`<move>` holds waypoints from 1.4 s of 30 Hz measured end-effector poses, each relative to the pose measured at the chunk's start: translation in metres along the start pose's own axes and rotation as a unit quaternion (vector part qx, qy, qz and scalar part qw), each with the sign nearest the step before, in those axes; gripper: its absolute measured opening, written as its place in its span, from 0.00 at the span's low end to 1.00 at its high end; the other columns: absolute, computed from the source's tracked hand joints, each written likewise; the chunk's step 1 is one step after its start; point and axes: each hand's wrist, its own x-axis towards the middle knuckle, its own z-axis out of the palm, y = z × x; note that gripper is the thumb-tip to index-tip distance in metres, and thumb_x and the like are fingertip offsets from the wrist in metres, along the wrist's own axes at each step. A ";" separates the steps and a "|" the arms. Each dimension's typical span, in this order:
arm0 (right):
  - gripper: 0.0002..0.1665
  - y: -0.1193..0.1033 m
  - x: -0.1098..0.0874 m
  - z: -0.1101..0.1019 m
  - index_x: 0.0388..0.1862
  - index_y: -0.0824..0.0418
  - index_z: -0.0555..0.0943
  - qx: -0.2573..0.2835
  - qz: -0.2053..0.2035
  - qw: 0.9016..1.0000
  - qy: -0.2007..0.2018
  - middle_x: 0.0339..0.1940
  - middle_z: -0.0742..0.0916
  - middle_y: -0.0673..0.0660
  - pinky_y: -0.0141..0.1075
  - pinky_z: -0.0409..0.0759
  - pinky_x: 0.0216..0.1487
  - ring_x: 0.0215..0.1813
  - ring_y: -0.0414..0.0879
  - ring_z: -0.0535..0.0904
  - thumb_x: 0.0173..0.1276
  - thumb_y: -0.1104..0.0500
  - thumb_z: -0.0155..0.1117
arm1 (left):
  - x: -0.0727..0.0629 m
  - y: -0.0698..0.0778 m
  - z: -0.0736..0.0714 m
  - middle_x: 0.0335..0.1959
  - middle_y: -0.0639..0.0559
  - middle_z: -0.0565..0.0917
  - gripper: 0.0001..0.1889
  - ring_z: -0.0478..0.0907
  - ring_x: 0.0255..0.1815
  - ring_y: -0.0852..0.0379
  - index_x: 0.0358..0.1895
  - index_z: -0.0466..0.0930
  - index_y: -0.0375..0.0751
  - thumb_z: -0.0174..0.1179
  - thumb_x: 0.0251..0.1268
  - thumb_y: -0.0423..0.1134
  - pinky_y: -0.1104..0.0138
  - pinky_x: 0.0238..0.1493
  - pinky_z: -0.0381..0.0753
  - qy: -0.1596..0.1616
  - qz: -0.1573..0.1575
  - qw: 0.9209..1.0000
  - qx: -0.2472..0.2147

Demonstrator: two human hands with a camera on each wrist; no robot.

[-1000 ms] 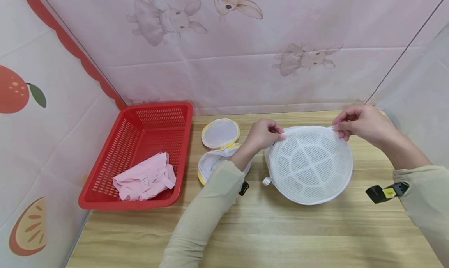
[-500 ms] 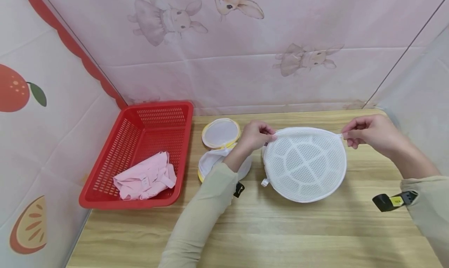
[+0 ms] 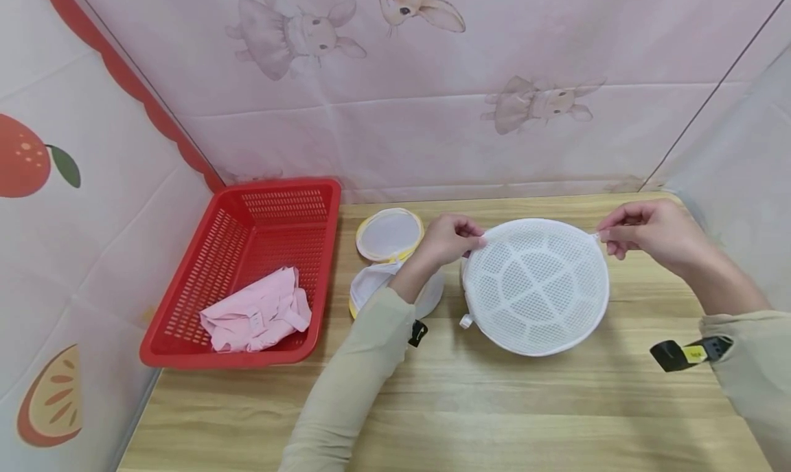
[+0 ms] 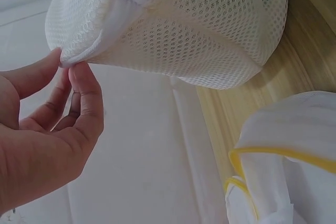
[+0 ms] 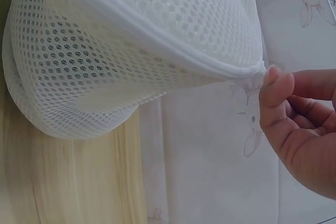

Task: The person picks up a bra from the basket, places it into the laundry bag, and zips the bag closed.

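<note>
Mesh bag (image 3: 536, 290): right of the frame's centre
Left grip (image 3: 454, 238): we pinch its rim (image 3: 503, 227), upper left
Right grip (image 3: 651, 237): we pinch upper right
Best handling: we keep both sides taut, tugging gently

Wood-grain table (image 3: 494, 410): red basket (image 3: 266, 245), yellow-trimmed bag (image 3: 391, 235), white mesh bag (image 3: 536, 290)

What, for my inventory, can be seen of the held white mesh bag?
The white mesh bag is round and deep-sided, its honeycomb netting apparently fabric, with a smooth rim. Paler bands form a cross and ring on top. A small tab sticks out at near left. It appears to rest on the table; the left hand and right hand pinch its rim.
</note>
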 end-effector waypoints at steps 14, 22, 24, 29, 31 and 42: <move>0.10 -0.022 0.005 -0.004 0.37 0.76 0.78 -0.017 -0.013 1.000 0.001 0.23 0.82 0.55 0.34 0.79 0.29 0.23 0.46 0.78 0.62 0.67 0.61 | 0.002 0.015 0.007 0.27 0.53 0.78 0.05 0.77 0.31 0.54 0.35 0.80 0.39 0.60 0.60 0.37 0.74 0.28 0.77 -0.033 0.020 0.998 0.054; 0.10 -0.029 0.007 -0.001 0.38 0.75 0.77 -0.018 -0.012 1.000 -0.012 0.25 0.83 0.57 0.36 0.79 0.30 0.24 0.47 0.78 0.62 0.66 0.61 | 0.001 0.024 0.012 0.26 0.54 0.77 0.05 0.71 0.25 0.62 0.34 0.81 0.39 0.62 0.59 0.37 0.75 0.24 0.73 -0.037 0.039 0.993 0.101; 0.09 -0.029 0.007 0.000 0.37 0.75 0.77 -0.012 -0.012 1.000 -0.011 0.24 0.83 0.57 0.36 0.79 0.30 0.24 0.47 0.78 0.62 0.67 0.61 | 0.001 0.025 0.012 0.26 0.53 0.77 0.04 0.71 0.24 0.62 0.33 0.80 0.39 0.62 0.59 0.36 0.76 0.24 0.72 -0.038 0.038 0.993 0.106; 0.08 -0.028 0.007 0.001 0.36 0.76 0.77 0.005 -0.015 1.000 -0.011 0.22 0.82 0.57 0.36 0.79 0.28 0.23 0.47 0.77 0.61 0.69 0.60 | 0.001 0.026 0.012 0.25 0.54 0.75 0.04 0.69 0.26 0.62 0.32 0.80 0.39 0.61 0.59 0.35 0.76 0.25 0.68 -0.036 0.043 0.990 0.130; 0.08 -0.028 0.008 0.001 0.36 0.76 0.77 0.008 -0.016 1.000 -0.010 0.22 0.82 0.57 0.36 0.79 0.28 0.22 0.47 0.77 0.61 0.70 0.60 | 0.001 0.026 0.012 0.25 0.54 0.75 0.04 0.68 0.28 0.62 0.32 0.80 0.39 0.60 0.60 0.35 0.76 0.27 0.67 -0.032 0.045 0.989 0.137; 0.08 -0.023 0.006 0.001 0.36 0.77 0.78 -0.006 -0.017 1.000 -0.007 0.22 0.81 0.59 0.36 0.79 0.27 0.22 0.48 0.77 0.61 0.70 0.60 | 0.003 0.020 0.016 0.25 0.54 0.77 0.03 0.71 0.27 0.62 0.32 0.81 0.37 0.60 0.59 0.33 0.77 0.26 0.70 0.001 0.024 0.996 0.083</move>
